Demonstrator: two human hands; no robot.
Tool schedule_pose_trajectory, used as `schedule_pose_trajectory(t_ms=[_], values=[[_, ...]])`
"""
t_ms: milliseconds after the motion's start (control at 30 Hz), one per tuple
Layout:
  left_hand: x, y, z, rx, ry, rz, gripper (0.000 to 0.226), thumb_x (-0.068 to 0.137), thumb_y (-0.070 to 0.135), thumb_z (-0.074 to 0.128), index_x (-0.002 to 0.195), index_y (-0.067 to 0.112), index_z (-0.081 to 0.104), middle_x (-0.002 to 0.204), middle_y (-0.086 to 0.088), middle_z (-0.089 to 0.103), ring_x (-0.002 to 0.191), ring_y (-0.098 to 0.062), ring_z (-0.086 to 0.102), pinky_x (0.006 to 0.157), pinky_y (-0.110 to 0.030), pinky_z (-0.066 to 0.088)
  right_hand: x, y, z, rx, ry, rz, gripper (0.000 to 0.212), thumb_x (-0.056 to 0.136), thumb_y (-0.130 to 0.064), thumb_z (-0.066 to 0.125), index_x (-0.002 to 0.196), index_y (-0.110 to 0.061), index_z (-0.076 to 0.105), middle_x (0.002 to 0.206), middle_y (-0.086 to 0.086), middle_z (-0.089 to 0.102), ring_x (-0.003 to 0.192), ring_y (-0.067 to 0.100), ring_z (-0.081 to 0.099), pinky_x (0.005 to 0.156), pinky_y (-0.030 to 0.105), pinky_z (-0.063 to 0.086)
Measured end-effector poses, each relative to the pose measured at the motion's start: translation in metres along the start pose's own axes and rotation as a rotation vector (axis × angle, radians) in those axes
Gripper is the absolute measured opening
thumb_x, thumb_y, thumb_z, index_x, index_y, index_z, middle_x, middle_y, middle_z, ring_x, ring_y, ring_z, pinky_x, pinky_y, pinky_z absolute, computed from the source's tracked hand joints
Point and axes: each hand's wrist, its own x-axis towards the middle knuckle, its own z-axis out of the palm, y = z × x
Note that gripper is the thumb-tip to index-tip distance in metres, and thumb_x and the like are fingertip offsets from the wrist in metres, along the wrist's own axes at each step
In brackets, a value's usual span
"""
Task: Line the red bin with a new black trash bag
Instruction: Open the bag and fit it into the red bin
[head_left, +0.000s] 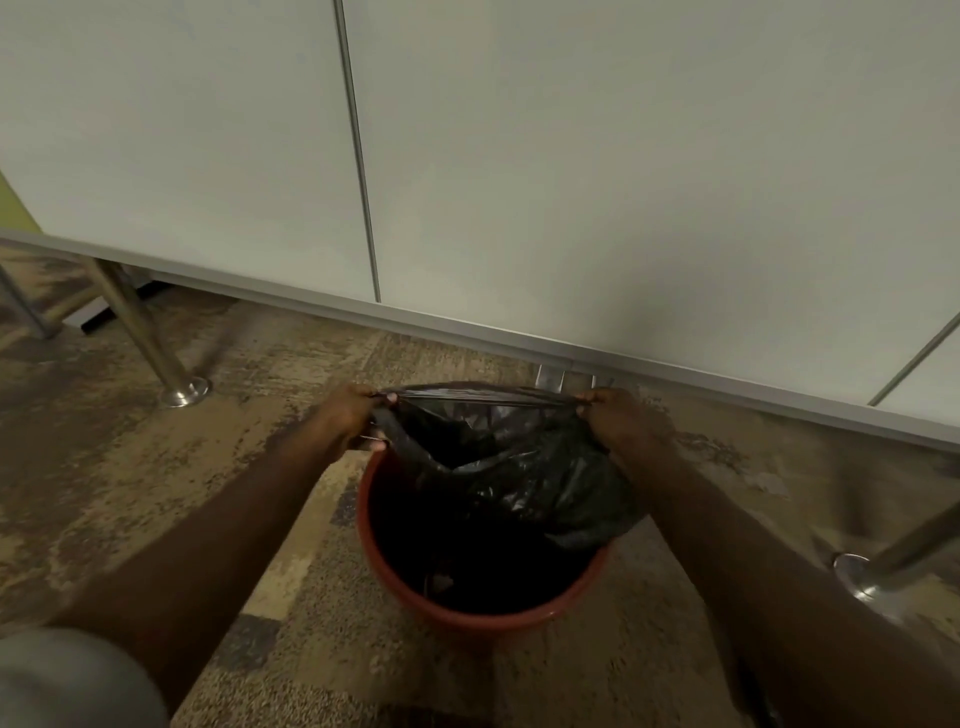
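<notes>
- Nearest to me, below my grip, stood the red bin (483, 616) on the carpet (291, 571), and its near rim was bare.
- My left hand (345, 415) and my right hand (621, 421) each pinched the mouth of the black trash bag (519, 467), pulled apart so it stayed open.
- Between my hands the far edge was stretched tight; the body of the bag hung down into the bin.
- Beyond my grip stood the white partition (571, 182).
</notes>
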Motion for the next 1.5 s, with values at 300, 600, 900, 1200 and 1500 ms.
schedule_pose_trajectory(t_ms=[300,600,900,1200,1500], values=[[0.027,0.01,0.023,0.011,0.247,-0.082,0.017,0.092,0.001,0.061,0.1,-0.012,0.069,0.084,-0.028,0.066,0.076,-0.039,0.068,0.07,-0.049,0.058,0.0,0.012,0.032,-0.256,0.287,-0.232,0.034,0.081,0.004,0.048,0.094,-0.023,0.065,0.088,-0.009,0.065,0.076,0.013,0.055,0.073,0.022,0.039],[0.017,-0.001,0.022,-0.176,0.147,-0.164,0.016,0.087,-0.004,0.067,0.073,-0.006,0.059,0.074,-0.019,0.057,0.069,-0.032,0.059,0.062,-0.036,0.046,0.001,0.025,0.022,-0.193,0.222,-0.261,0.031,0.088,0.006,0.047,0.103,-0.011,0.069,0.102,0.006,0.07,0.087,0.017,0.06,0.065,0.011,0.038],[-0.003,-0.039,-0.001,-0.121,0.047,-0.4,0.041,0.104,0.013,0.039,0.064,0.008,0.044,0.043,-0.006,0.044,0.034,-0.013,0.039,0.036,-0.007,0.033,0.002,0.039,-0.008,-0.331,0.073,0.016,0.032,0.088,-0.032,0.07,0.067,-0.008,0.068,0.074,0.014,0.068,0.068,0.024,0.064,0.07,0.032,0.051],[-0.019,-0.069,-0.007,-0.092,-0.133,-0.02,0.022,0.098,-0.007,0.047,0.112,-0.015,0.062,0.108,-0.029,0.06,0.098,-0.038,0.055,0.072,-0.039,0.047,-0.01,0.036,-0.011,-0.193,-0.168,0.139,0.036,0.09,-0.039,0.067,0.082,-0.004,0.069,0.098,0.019,0.072,0.064,0.015,0.061,0.052,0.022,0.046],[-0.006,-0.053,-0.008,-0.067,-0.004,-0.054,0.045,0.088,0.051,0.065,0.068,0.013,0.078,0.076,-0.007,0.08,0.067,-0.022,0.074,0.07,-0.029,0.05,-0.024,0.035,0.012,-0.094,-0.249,-0.043,0.046,0.094,-0.038,0.062,0.055,-0.014,0.059,0.041,-0.009,0.055,0.041,0.001,0.05,0.043,0.009,0.038]])
